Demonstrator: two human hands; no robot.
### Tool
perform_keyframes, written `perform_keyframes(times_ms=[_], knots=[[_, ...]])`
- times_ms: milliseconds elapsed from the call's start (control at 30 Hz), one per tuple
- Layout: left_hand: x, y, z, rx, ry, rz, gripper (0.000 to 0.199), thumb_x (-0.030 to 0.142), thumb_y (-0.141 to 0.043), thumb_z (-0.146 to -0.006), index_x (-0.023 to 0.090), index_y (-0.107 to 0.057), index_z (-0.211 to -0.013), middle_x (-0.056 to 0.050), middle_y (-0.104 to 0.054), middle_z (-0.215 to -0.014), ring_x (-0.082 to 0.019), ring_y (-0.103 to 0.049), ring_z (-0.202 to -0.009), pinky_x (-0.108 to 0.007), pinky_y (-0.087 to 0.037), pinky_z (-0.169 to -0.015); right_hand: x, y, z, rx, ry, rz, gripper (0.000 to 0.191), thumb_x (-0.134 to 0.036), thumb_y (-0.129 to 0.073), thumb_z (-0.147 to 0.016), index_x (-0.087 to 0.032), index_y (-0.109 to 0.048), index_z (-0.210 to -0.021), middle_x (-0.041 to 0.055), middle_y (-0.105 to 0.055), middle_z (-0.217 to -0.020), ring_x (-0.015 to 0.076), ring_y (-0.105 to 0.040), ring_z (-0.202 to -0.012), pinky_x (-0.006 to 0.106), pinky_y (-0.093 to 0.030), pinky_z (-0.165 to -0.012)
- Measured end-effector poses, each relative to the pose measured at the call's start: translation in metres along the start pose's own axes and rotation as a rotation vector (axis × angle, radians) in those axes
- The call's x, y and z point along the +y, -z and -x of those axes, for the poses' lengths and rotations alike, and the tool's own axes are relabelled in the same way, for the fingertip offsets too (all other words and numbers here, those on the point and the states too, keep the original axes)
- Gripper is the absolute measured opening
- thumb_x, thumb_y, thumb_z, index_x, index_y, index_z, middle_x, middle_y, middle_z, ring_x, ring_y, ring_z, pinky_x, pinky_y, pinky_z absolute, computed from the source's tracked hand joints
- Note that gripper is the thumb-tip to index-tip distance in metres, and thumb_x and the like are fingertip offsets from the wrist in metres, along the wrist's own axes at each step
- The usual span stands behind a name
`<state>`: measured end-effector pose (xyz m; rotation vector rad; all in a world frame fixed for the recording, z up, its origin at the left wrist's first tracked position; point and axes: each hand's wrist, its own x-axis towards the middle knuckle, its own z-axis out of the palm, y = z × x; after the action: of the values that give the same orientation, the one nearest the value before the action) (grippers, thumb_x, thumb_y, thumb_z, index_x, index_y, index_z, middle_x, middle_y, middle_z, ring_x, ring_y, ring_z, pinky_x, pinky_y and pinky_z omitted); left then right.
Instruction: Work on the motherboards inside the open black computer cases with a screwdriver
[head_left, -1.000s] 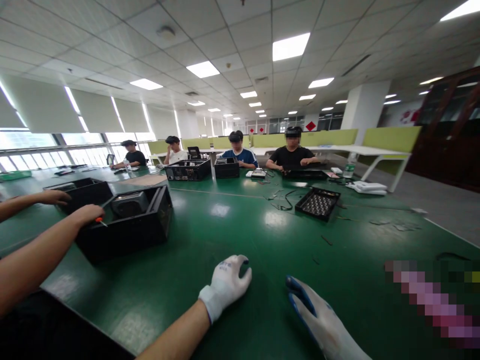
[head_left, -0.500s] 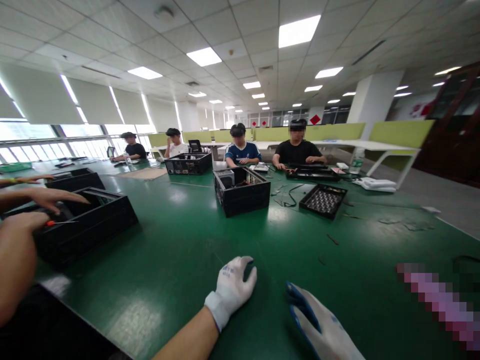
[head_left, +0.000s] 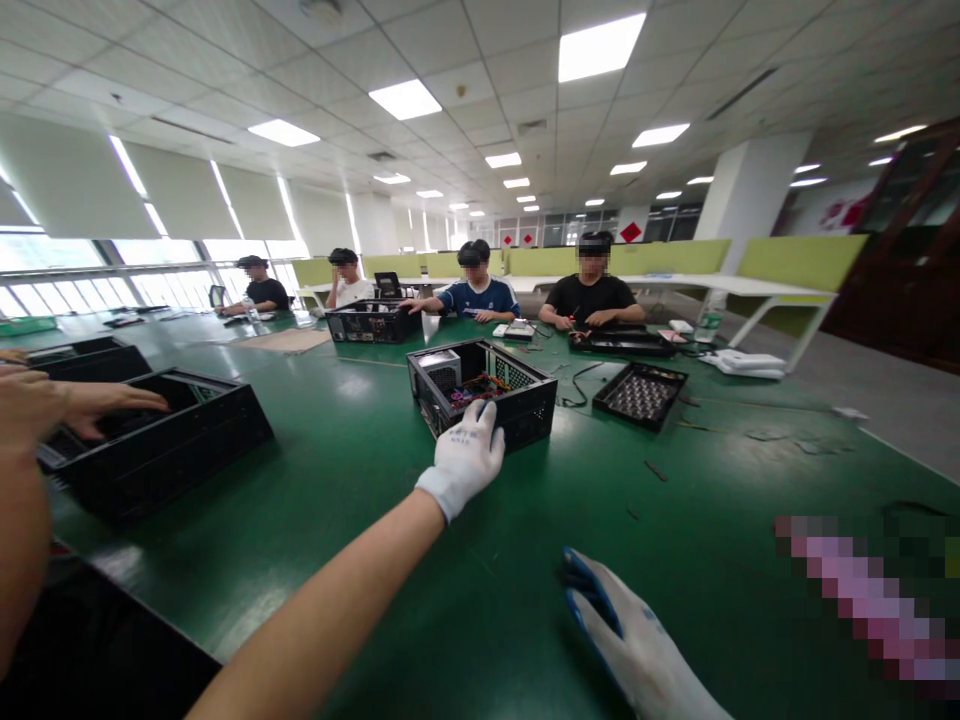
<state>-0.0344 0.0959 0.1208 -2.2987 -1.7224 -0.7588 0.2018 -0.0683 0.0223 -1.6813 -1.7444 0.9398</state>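
My left hand [head_left: 466, 452], in a white glove with blue print, reaches out to a black open-topped computer case [head_left: 521, 405] in the middle of the table. Its fingers are hooked over the near wall of the case, and the fingertips are partly hidden. Inside the case I see a grey power supply [head_left: 441, 372] and coloured wires. My right hand [head_left: 626, 625], gloved in white with a blue palm, is low over the green tabletop [head_left: 480, 610]. Its thumb and fingers are apart, and it holds nothing.
At left, a co-worker's hands [head_left: 112, 400] are at another black case [head_left: 195, 440]. A black perforated panel [head_left: 641, 393] and a cable [head_left: 583, 385] lie right of the middle case. Several people sit across the table; one touches a further case [head_left: 375, 325].
My left hand has moved forward from the bare tabletop onto the near wall of the computer case. The case is nearer and slightly turned. My right hand has hardly moved.
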Motion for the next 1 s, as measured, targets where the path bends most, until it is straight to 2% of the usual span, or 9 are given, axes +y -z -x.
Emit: perform_keyframes(times_ms=[100,200,300,433,567,700,800,900,1000], knots=[[-0.003,0.004,-0.040,-0.135,0.041,-0.148,0.055,0.037,-0.040,-0.105,0.012,-0.047,-0.154,-0.019,-0.047,-0.161,-0.030,-0.065,-0.127,-0.038,-0.056,-0.100,-0.001,0.001,0.000,-0.021,0.005,-0.016,0.078,-0.075,-0.043,-0.097,-0.027,-0.047,-0.158,0.0098,-0.053,-0.157,0.0328,-0.049,-0.144,0.049,-0.035,-0.125],[-0.002,0.004,-0.065,-0.242,0.058,-0.223,0.050,0.035,-0.040,-0.104,0.008,-0.057,-0.143,-0.022,-0.065,-0.140,-0.032,-0.070,-0.118,-0.043,-0.057,-0.097,-0.002,0.002,0.000,-0.042,0.014,-0.012,0.079,-0.075,-0.042,-0.097,-0.026,-0.046,-0.159,0.0097,-0.051,-0.159,0.0317,-0.046,-0.147,0.047,-0.033,-0.126],[0.002,0.005,-0.075,-0.293,0.048,-0.243,0.043,0.036,-0.044,-0.102,0.009,-0.071,-0.121,-0.020,-0.076,-0.119,-0.033,-0.073,-0.112,-0.043,-0.057,-0.096,-0.002,0.002,0.001,-0.060,0.025,0.004,0.081,-0.075,-0.040,-0.098,-0.023,-0.045,-0.159,0.0111,-0.050,-0.159,0.0316,-0.046,-0.147,0.047,-0.033,-0.126],[0.002,0.014,-0.067,-0.290,0.018,-0.264,0.046,0.043,-0.043,-0.103,0.012,-0.073,-0.118,-0.018,-0.077,-0.118,-0.032,-0.072,-0.113,-0.042,-0.056,-0.095,-0.002,0.003,0.001,-0.035,0.052,0.018,0.080,-0.075,-0.040,-0.097,-0.023,-0.046,-0.158,0.0112,-0.050,-0.159,0.0319,-0.046,-0.147,0.047,-0.033,-0.125],[-0.004,0.031,-0.034,-0.279,-0.011,-0.283,0.046,0.049,-0.042,-0.104,0.017,-0.074,-0.112,-0.015,-0.079,-0.110,-0.030,-0.075,-0.105,-0.039,-0.056,-0.089,-0.007,0.014,0.001,0.073,0.046,-0.046,0.081,-0.076,-0.041,-0.096,-0.021,-0.050,-0.155,0.0131,-0.056,-0.154,0.0321,-0.051,-0.142,0.047,-0.037,-0.123],[-0.010,0.057,0.022,-0.223,-0.134,-0.259,0.042,0.049,-0.044,-0.105,0.021,-0.073,-0.112,-0.011,-0.079,-0.104,-0.027,-0.076,-0.096,-0.036,-0.056,-0.084,-0.010,0.029,0.001,0.324,0.045,-0.158,0.078,-0.073,-0.043,-0.096,-0.019,-0.055,-0.150,0.0143,-0.059,-0.150,0.0331,-0.054,-0.140,0.049,-0.040,-0.122],[-0.014,0.080,0.068,-0.213,-0.245,-0.199,0.037,0.045,-0.045,-0.106,0.022,-0.072,-0.115,-0.008,-0.078,-0.101,-0.026,-0.075,-0.096,-0.035,-0.056,-0.084,-0.003,0.039,-0.002,0.473,0.068,-0.241,0.072,-0.071,-0.046,-0.097,-0.020,-0.058,-0.147,0.0137,-0.060,-0.149,0.0335,-0.053,-0.141,0.051,-0.038,-0.122],[-0.016,0.101,0.106,-0.213,-0.307,-0.141,0.033,0.043,-0.047,-0.105,0.023,-0.071,-0.118,-0.007,-0.077,-0.101,-0.024,-0.074,-0.095,-0.034,-0.056,-0.084,0.006,0.044,-0.004,0.515,0.158,-0.328,0.062,-0.066,-0.049,-0.099,-0.025,-0.058,-0.145,0.0111,-0.060,-0.149,0.0316,-0.055,-0.139,0.053,-0.036,-0.123],[-0.017,0.118,0.136,-0.245,-0.338,-0.074,0.031,0.044,-0.048,-0.105,0.025,-0.069,-0.119,-0.005,-0.077,-0.102,-0.023,-0.074,-0.091,-0.034,-0.057,-0.081,0.006,0.046,-0.002,0.497,0.238,-0.386,0.053,-0.058,-0.052,-0.102,-0.029,-0.057,-0.146,0.0084,-0.058,-0.152,0.0292,-0.056,-0.138,0.050,-0.038,-0.122]])
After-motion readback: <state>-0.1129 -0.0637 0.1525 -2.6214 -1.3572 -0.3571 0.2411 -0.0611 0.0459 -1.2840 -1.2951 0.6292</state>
